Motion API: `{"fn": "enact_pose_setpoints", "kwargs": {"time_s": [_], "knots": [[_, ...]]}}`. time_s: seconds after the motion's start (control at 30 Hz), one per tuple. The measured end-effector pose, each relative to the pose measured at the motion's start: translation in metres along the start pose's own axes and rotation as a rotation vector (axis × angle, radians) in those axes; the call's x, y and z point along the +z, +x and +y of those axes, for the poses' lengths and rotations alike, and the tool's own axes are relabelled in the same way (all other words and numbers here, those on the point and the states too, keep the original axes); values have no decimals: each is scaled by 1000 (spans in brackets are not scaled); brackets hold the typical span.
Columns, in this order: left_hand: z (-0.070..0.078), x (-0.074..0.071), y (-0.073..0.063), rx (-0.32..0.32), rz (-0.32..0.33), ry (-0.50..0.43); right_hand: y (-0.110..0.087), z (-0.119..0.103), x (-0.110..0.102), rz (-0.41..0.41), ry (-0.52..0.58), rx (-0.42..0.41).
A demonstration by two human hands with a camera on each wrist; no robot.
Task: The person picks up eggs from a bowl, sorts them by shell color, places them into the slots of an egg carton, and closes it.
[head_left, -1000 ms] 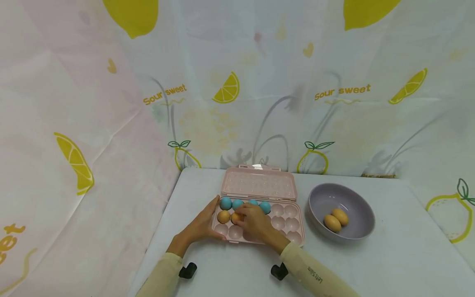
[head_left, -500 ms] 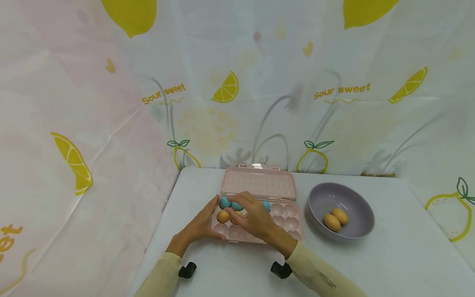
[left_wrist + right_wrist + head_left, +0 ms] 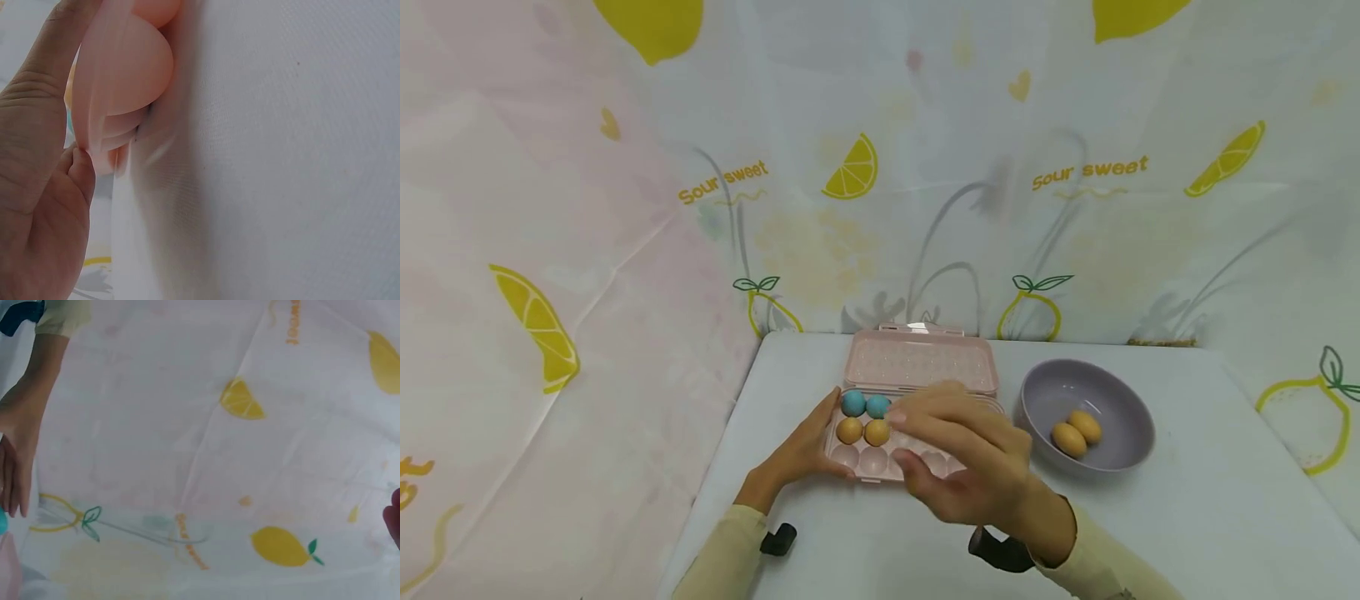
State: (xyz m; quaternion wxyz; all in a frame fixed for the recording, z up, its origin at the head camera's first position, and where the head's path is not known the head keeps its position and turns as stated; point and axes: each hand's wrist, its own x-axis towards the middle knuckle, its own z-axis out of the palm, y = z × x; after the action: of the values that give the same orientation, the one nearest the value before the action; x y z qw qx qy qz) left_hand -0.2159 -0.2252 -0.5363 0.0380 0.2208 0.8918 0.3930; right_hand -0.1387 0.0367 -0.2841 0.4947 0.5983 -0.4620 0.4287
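Observation:
A pink egg carton [image 3: 874, 460] lies on the white table with its lid [image 3: 919, 360] opened back. Blue eggs [image 3: 853, 403] sit in its far row and two brown eggs [image 3: 877, 432] in the row before them, at the left end. My left hand [image 3: 801, 448] grips the carton's left end, thumb at the near corner and fingers at the far one; the left wrist view shows that hand [image 3: 37, 169] against the carton's rim [image 3: 94, 81]. My right hand [image 3: 981, 458] is raised over the carton with fingers extended, holding nothing visible. It hides the carton's right part.
A purple-grey bowl [image 3: 1123, 412] with two brown eggs [image 3: 1069, 440] stands right of the carton. Behind the table [image 3: 1225, 492] hangs a cloth backdrop [image 3: 925, 242] with lemon prints.
My right hand has let go of the second brown egg in its cup. It has risen toward the camera and moved right. The left hand stays at the carton's end.

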Motion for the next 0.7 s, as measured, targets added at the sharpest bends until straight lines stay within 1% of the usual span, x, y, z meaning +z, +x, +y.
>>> {"fn": "enact_pose_setpoints", "kwargs": {"time_s": [0.13, 0.23, 0.4, 0.7], "knots": [[-1, 0, 1, -25, -10, 26, -14, 6, -8, -31, -22, 103], [-2, 1, 1, -33, -19, 36, -25, 9, -13, -56, -42, 157], [-1, 1, 0, -27, -13, 25, -39, 10, -21, -73, -93, 211], [-1, 2, 0, -26, -10, 28, -52, 9, -38, -83, -167, 273]]}}
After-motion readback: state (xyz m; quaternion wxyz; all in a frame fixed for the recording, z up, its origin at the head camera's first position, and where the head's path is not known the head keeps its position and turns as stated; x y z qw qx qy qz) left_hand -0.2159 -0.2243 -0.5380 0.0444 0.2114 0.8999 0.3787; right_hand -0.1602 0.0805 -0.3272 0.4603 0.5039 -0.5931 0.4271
